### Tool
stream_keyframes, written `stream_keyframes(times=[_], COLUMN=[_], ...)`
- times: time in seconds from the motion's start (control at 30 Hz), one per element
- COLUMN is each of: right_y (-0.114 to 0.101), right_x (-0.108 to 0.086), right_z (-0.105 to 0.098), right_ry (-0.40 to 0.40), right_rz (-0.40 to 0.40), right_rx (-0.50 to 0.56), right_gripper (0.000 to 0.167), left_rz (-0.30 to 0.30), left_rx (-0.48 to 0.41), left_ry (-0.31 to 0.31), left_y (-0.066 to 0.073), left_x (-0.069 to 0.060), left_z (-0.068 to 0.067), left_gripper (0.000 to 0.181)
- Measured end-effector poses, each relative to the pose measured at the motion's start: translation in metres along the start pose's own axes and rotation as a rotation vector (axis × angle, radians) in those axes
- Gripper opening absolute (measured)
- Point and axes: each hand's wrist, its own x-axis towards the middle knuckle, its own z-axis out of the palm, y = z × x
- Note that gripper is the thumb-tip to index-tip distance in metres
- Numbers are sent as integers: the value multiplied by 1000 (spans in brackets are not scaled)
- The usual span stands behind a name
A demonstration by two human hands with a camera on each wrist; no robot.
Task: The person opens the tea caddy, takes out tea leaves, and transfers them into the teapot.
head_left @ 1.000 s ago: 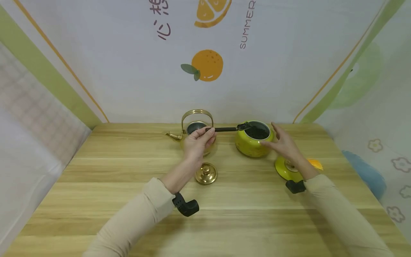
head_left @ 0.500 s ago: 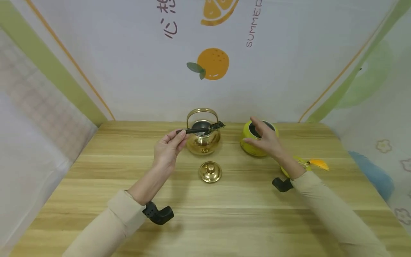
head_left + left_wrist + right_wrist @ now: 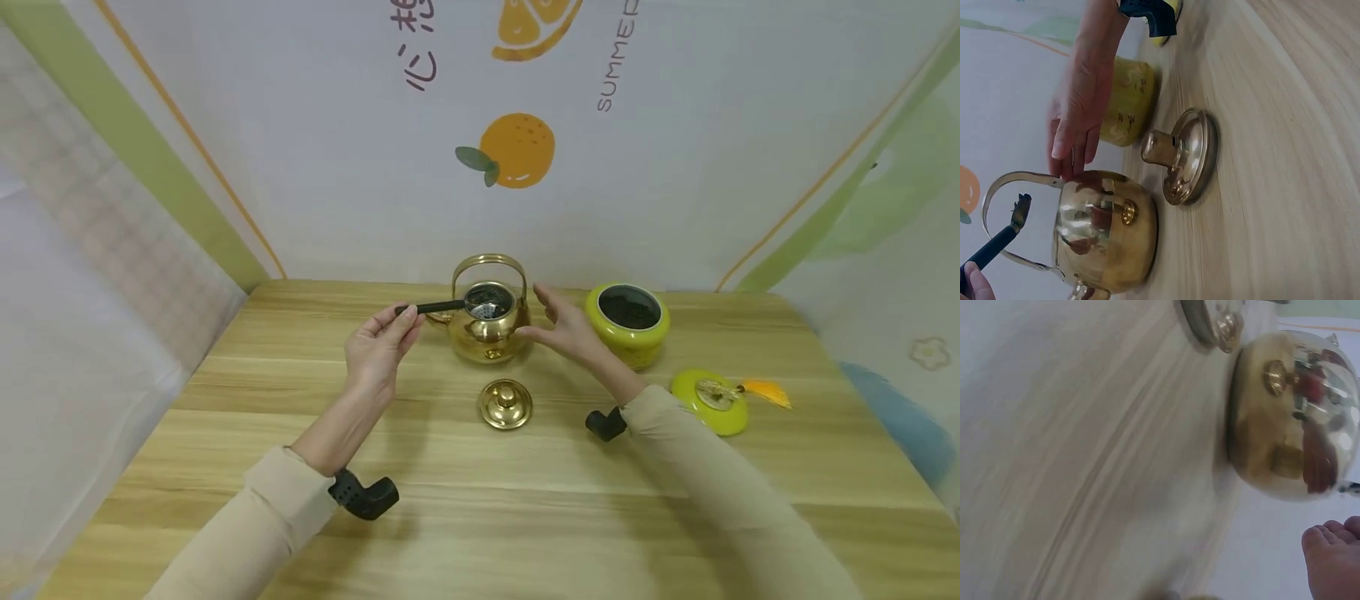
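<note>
My left hand [image 3: 375,354] pinches the dark handle of a small scoop [image 3: 431,307], whose head reaches over the mouth of a brass kettle [image 3: 487,340]. In the left wrist view the scoop [image 3: 997,245] carries dark, leafy bits, probably tea. The kettle stands upright with its arched handle raised and a strainer visible inside. Fingers extended, my right hand [image 3: 566,333] is at the kettle's right side; whether it touches cannot be told. In the right wrist view only part of that hand [image 3: 1334,562] shows beside the kettle [image 3: 1291,425].
A yellow jar [image 3: 633,342], uncovered and with dark contents, stands right of the kettle. Its yellow lid [image 3: 712,408] with an orange tassel lies in front. The brass kettle lid [image 3: 506,407] rests before the kettle. A fabric wall [image 3: 375,200] rises behind the table.
The loaded scoop has moved left from the jar to over the kettle, held in my left hand. My right hand has left the jar and come to the kettle's right side.
</note>
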Motion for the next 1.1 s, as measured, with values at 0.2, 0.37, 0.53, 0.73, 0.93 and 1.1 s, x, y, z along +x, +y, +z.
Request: stream_keyframes(times=[0.2, 0.37, 0.53, 0.73, 0.93, 1.1], right_y=[4, 6, 7, 7, -18, -28], right_x=[13, 17, 19, 19, 10, 6], right_z=[11, 15, 18, 19, 15, 13], right_ry=[-9, -7, -14, -24, -39, -40], right_rz=[6, -6, 30, 43, 48, 50], right_rx=[-2, -30, 13, 42, 75, 67], right_gripper=[85, 77, 78, 81, 78, 76], left_rz=[45, 101, 152, 273, 437, 549], left_rx=[87, 165, 221, 348, 474, 526], left_ry=[30, 41, 39, 6, -76, -182], left_y=[-6, -14, -21, -29, -35, -33], left_x=[8, 15, 17, 18, 14, 6], left_z=[0, 3, 8, 12, 12, 12], left_gripper=[21, 28, 28, 28, 21, 19])
